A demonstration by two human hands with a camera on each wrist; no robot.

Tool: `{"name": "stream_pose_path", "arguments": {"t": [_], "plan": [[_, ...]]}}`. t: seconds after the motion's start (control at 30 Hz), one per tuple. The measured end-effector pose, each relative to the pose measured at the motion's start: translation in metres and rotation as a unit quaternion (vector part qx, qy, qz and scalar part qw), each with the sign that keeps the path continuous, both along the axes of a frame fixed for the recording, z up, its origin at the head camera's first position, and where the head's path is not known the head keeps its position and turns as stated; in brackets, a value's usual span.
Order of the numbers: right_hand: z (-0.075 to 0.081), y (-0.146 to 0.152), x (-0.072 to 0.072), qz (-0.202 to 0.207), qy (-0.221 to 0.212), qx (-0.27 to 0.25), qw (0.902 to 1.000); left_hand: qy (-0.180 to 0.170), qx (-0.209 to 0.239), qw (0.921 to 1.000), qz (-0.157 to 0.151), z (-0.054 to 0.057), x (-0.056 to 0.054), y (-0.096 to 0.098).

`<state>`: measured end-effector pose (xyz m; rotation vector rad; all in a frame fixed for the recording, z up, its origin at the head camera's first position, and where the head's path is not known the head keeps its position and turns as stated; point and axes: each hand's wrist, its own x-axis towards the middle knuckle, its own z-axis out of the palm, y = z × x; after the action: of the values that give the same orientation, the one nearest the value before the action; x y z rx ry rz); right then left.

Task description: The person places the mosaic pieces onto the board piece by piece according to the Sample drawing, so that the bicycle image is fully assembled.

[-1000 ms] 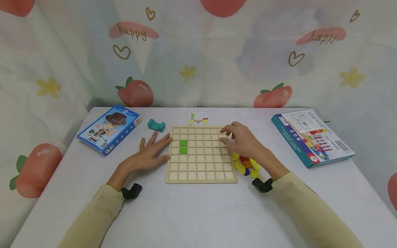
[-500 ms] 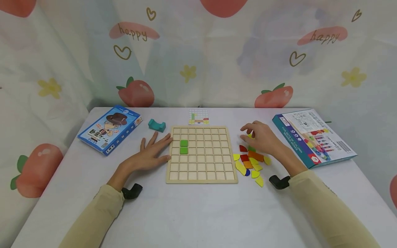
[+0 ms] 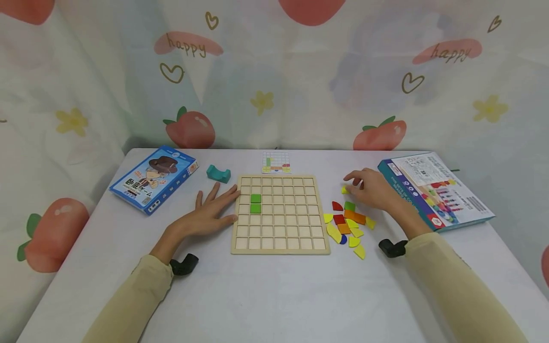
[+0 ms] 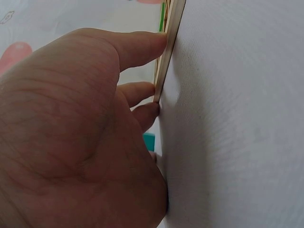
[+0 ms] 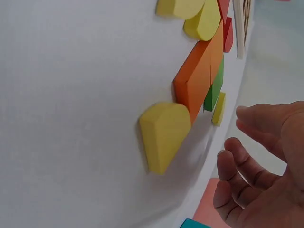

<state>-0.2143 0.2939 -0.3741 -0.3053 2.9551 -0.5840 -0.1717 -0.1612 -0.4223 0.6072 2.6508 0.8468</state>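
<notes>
My left hand (image 3: 207,214) lies at the left edge of a wooden grid board (image 3: 280,251), fingers spread, with thumb and fingertips touching its side in the left wrist view. Two green square tiles (image 3: 255,208) sit one above the other in cells of the board's second column. To the right of the board, my right hand (image 3: 370,189) hovers with fingers lightly bent and parted, holding nothing. Its fingertips are close to a small yellow piece (image 3: 344,189), which the right wrist view shows lying apart from the thumb and fingers.
Several red, orange, yellow, green and blue pieces (image 3: 354,216) lie scattered right of the board. A pattern card (image 3: 276,162) lies behind it. A blue box (image 3: 153,180) and a teal holder (image 3: 218,174) stand left; a flat teal-edged box (image 3: 435,190) is at right.
My right hand has moved rightward from the board's right edge to beyond the loose pieces, uncovering them. My left hand stays at the board's edge.
</notes>
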Motion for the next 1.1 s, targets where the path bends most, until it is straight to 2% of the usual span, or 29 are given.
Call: {"name": "stream_pose_path", "arguments": {"t": [0.4,0.63,1.1], "plan": [[-0.0043,0.0089,-0.0037,0.013,-0.032,0.017,0.9993,0.001,0.005,1.0,0.001,0.0007,-0.0009,-0.0001],[-0.0069,0.0109,-0.0044,0.029,-0.032,0.018,0.9989,0.002,0.001,1.0,0.002,0.0008,-0.0006,0.0001],[-0.0037,0.0058,0.0015,0.007,-0.045,0.021,0.9987,0.0,-0.005,1.0,0.002,0.0016,0.0004,0.0006]]}}
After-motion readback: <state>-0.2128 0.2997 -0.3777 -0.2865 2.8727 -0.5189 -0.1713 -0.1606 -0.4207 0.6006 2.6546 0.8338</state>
